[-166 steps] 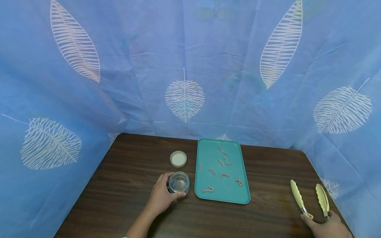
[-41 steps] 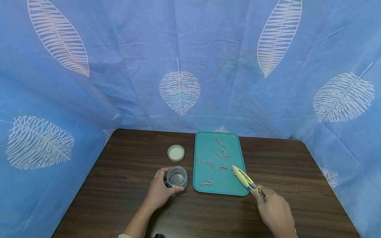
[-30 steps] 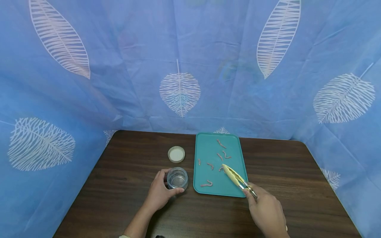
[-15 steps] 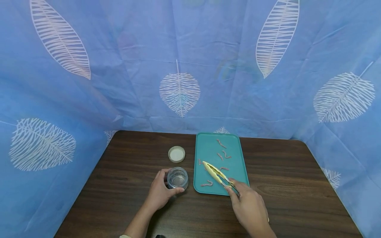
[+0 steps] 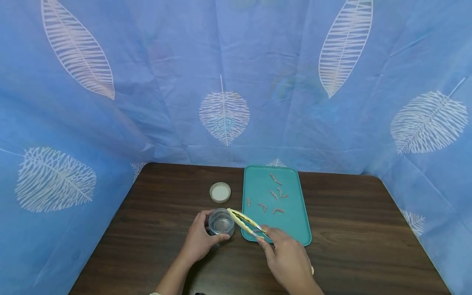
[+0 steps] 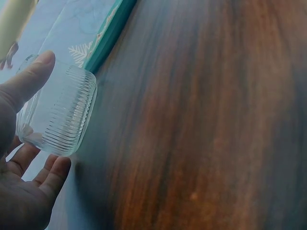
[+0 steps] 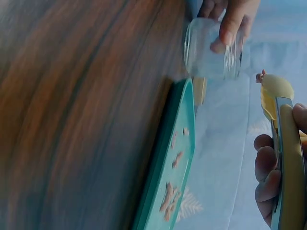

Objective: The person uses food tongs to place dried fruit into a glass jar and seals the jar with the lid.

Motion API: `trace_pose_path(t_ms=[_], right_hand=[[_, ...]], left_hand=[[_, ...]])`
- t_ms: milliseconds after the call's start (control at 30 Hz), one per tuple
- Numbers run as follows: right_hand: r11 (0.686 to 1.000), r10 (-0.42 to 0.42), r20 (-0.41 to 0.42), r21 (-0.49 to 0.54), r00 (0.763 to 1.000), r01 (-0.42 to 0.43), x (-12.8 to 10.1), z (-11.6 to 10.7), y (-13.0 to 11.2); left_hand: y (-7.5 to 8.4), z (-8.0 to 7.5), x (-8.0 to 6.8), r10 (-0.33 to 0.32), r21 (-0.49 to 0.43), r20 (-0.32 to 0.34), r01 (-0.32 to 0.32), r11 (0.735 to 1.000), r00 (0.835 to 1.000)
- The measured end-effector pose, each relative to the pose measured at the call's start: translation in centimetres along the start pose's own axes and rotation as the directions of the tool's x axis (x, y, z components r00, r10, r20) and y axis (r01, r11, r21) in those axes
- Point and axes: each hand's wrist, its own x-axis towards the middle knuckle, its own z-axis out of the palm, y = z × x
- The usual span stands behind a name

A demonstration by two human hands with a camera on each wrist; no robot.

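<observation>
My left hand (image 5: 197, 237) grips a clear glass jar (image 5: 221, 224) standing on the table, thumb and fingers on opposite sides. Ribbed sides show on the jar (image 6: 72, 110) in the left wrist view; I see nothing inside it. My right hand (image 5: 289, 256) holds pale yellow tongs (image 5: 240, 223), their tips by the jar's right rim. A small pink piece (image 7: 259, 76) sticks out at the tong tips in the right wrist view. Several pink worm-like strips (image 5: 278, 210) lie on a teal tray (image 5: 296, 233). The tongs cover the tray's near left corner.
A round lid (image 5: 220, 192) with a white inside lies behind the jar. The tray stands just right of the jar on a dark wooden table (image 5: 147, 246). Blue cloth (image 5: 177, 102) with white leaf prints hangs around the back and sides.
My right hand has brought the tongs from the table's right edge over the tray and leftward to the jar. The looped strip at the tray's right is gone from there. My left hand stays on the jar.
</observation>
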Motion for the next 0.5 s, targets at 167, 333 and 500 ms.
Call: trace_pose_path(t_ms=[167, 333, 500], right_hand=[[1.000, -0.026, 0.015, -0.013, 1.000, 0.026, -0.1, 0.7, -0.6], [0.999, -0.047, 0.012, -0.016, 0.999, 0.047, 0.0, 1.0, -0.9], [0.998, -0.060, 0.004, -0.006, 0.998, 0.060, 0.2, 1.2, -1.1]], left_hand=[[-0.3, 0.2, -0.1, 0.006, -0.002, 0.008, -0.006, 1.000, 1.000], [-0.3, 0.2, -0.1, 0.021, -0.001, 0.009, -0.021, 1.000, 1.000], [-0.3, 0.1, 0.0, 0.017, 0.012, 0.004, -0.017, 1.000, 1.000]])
